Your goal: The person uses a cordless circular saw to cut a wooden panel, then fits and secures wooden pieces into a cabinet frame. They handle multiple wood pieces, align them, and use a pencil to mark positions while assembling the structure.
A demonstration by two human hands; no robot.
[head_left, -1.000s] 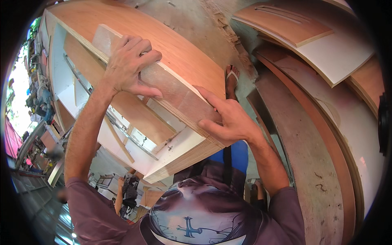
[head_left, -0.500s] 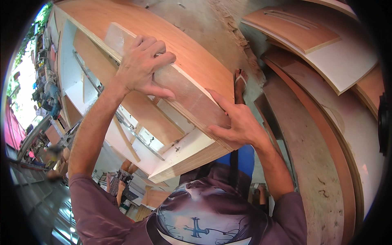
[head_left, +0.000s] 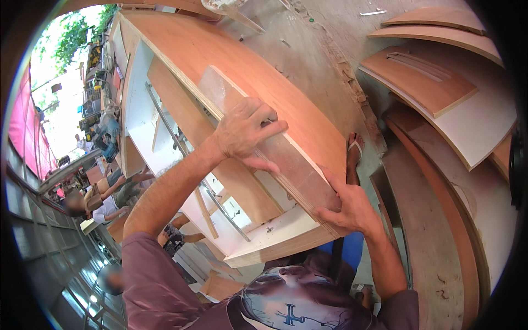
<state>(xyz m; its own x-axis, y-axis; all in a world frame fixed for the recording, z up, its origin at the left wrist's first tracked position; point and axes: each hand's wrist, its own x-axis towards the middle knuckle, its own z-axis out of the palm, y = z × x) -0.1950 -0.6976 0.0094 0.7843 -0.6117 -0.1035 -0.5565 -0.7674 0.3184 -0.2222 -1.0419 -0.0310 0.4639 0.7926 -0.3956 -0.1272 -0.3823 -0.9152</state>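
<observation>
A large wooden cabinet carcass (head_left: 181, 44) lies in front of me, its outer side orange-brown plywood and its inside white. A narrow wooden board (head_left: 291, 151) with pale edges runs along the cabinet's near top edge. My left hand (head_left: 247, 129) is closed over the middle of this board, fingers across its far edge and thumb on the near side. Closer to me, my right hand (head_left: 355, 208) grips the same board near its end, thumb beside the cabinet's corner. Inside the open cabinet are a wooden panel (head_left: 236, 179) and metal rails (head_left: 223, 206).
Stacked sheets and boards (head_left: 429, 220) stand along the right, with a small plywood piece (head_left: 423, 82) on a white panel. Other people (head_left: 110, 195) are at the left, near a cluttered row of tools (head_left: 99, 110). My sandalled foot (head_left: 355, 147) shows beyond the cabinet.
The whole view has shifted, so the cabinet and hands appear lower and farther right. Both hands keep their hold on the board. More people show at the left.
</observation>
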